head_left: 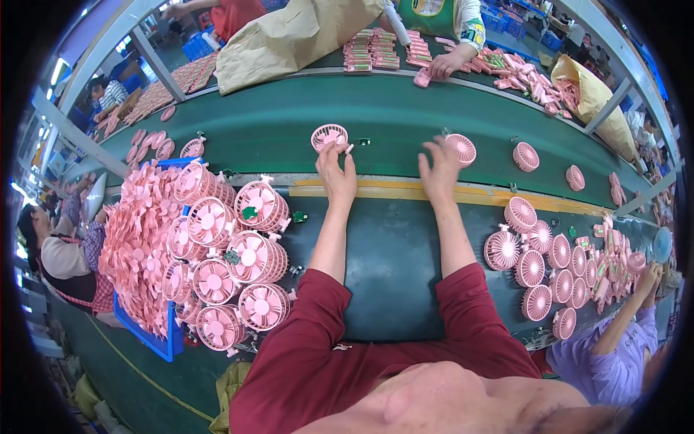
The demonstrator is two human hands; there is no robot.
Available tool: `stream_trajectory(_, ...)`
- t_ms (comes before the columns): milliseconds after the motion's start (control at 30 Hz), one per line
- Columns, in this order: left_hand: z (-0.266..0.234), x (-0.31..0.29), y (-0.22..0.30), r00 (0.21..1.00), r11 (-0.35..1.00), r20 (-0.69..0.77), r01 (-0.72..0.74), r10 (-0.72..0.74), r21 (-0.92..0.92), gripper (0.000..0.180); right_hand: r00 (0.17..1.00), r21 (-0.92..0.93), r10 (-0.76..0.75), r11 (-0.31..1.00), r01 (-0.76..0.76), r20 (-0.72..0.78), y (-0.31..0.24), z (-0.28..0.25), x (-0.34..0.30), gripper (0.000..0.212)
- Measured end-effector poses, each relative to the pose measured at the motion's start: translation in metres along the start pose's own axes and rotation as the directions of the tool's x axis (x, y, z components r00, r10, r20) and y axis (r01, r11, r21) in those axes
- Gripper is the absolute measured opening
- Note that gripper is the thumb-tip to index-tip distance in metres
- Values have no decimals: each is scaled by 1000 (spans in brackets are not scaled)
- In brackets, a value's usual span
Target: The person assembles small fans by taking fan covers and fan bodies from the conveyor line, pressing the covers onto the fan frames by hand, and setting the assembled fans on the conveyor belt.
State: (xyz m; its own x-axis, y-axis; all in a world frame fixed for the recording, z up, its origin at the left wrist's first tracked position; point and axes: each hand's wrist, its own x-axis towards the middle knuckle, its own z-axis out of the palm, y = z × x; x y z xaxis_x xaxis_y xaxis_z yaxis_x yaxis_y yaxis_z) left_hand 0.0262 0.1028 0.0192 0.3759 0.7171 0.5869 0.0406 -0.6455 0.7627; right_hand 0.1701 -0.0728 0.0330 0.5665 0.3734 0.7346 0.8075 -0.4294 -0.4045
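On the green conveyor belt [390, 108], my left hand [337, 177] grips a round pink fan housing [330, 135] by its lower edge, where a small stem sticks out. Just right of that housing lies a small green circuit board [363, 142]. My right hand [439, 173] hovers over the belt's near side, slightly blurred, fingers apart and thumb spread. Beside its fingertips sits a pink slotted fan cover [461, 150]; whether they touch I cannot tell.
Stacked pink fan housings [258, 257] and a blue crate [171, 340] heaped with pink fan blades [141, 242] stand left. Pink fan covers [536, 302] cluster right. Across the belt, a co-worker's hand [448, 64] handles pink parts. Another person in purple [614, 354] works at right.
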Motion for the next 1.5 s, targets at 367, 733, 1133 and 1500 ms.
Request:
stream_trajectory(367, 6, -2, -9, 992, 909, 59, -128, 114, 397, 43, 982, 203, -40, 979, 2, 184, -4, 23, -13, 10)
stream_trajectory(733, -32, 0, 18, 973, 851, 61, -226, 224, 474, 18, 984, 217, 7, 975, -45, 176, -2, 29, -17, 8)
stream_trajectory(1133, -128, -130, 80, 932, 807, 348, -282, 103, 518, 13, 992, 205, 23, 978, -49, 128, 3, 30, -20, 8)
stream_trajectory(1500, -97, -204, 156, 474, 928, 802, -263, 364, -265, 11, 973, -17, -96, 995, 102, 209, -10, 23, -33, 19)
